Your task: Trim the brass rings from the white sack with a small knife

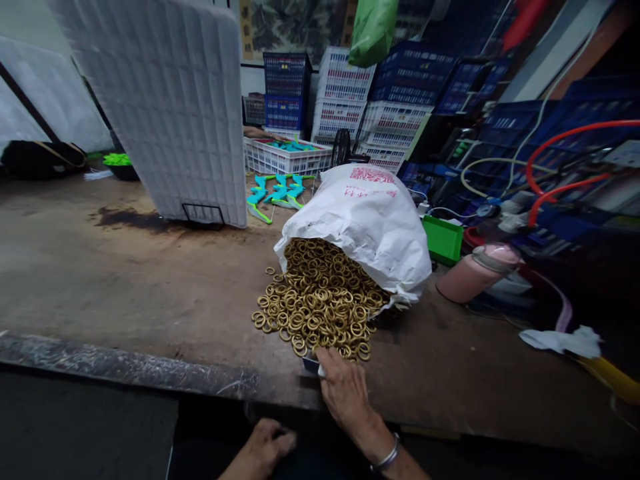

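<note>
A white sack [365, 220] lies on its side on the worn wooden bench [125, 280], spilling a heap of brass rings [317, 300] toward me. My right hand [345, 387], with a bracelet on the wrist, rests at the near edge of the heap, fingers curled over a small dark-and-white object I cannot make out. My left hand [267, 447] sits low below the bench edge, fingers curled closed; nothing shows in it.
A tall white gridded tray [170, 107] stands upright at the back left. Teal plastic parts [277, 193] lie behind the sack near a white crate [287, 157]. A pink bottle [475, 277], green box [443, 239], hoses and stacked crates crowd the right.
</note>
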A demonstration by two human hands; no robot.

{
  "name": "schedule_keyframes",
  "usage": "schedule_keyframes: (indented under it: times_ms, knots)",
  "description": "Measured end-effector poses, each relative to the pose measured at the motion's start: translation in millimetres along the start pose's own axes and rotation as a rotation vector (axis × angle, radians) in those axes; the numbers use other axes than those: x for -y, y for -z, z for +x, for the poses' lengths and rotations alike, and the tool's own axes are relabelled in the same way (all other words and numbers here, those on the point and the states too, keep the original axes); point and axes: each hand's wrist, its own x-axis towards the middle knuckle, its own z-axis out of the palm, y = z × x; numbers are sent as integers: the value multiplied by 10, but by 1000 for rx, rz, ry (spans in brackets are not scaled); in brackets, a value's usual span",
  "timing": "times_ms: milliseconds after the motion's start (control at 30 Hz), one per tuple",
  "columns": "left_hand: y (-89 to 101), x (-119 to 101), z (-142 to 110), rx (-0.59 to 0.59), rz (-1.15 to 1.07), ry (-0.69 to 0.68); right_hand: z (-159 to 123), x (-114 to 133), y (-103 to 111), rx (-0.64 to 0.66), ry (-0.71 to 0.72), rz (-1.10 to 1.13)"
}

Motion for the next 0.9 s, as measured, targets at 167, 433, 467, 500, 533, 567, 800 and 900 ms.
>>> schedule_keyframes:
  times_ms: [167, 433, 467, 500, 533, 567, 800, 900]
  knots:
    - [-98, -353, -57, 32, 69, -210, 62, -77, -11, 11, 32, 284]
    - [-117, -676, 274, -192, -1, -425, 86, -8, 172, 139, 114, 772]
    - [-126, -684, 291, -182, -7, -434, 84, 5, 185, 157, 100, 809]
    - [-133, -684, 300, -181, -12, -442, 83, 15, 186, 178, 78, 851]
    - [-139, -677, 303, -191, -11, -448, 83, 24, 174, 201, 51, 898]
    - [-141, -664, 302, -211, 2, -455, 85, 30, 150, 222, 25, 948]
    - [-150, -609, 257, -284, 135, -553, 124, 60, -66, 242, -77, 1101]
    - [-181, -603, 237, -263, 32, -455, 143, 76, -50, 235, -109, 1083]
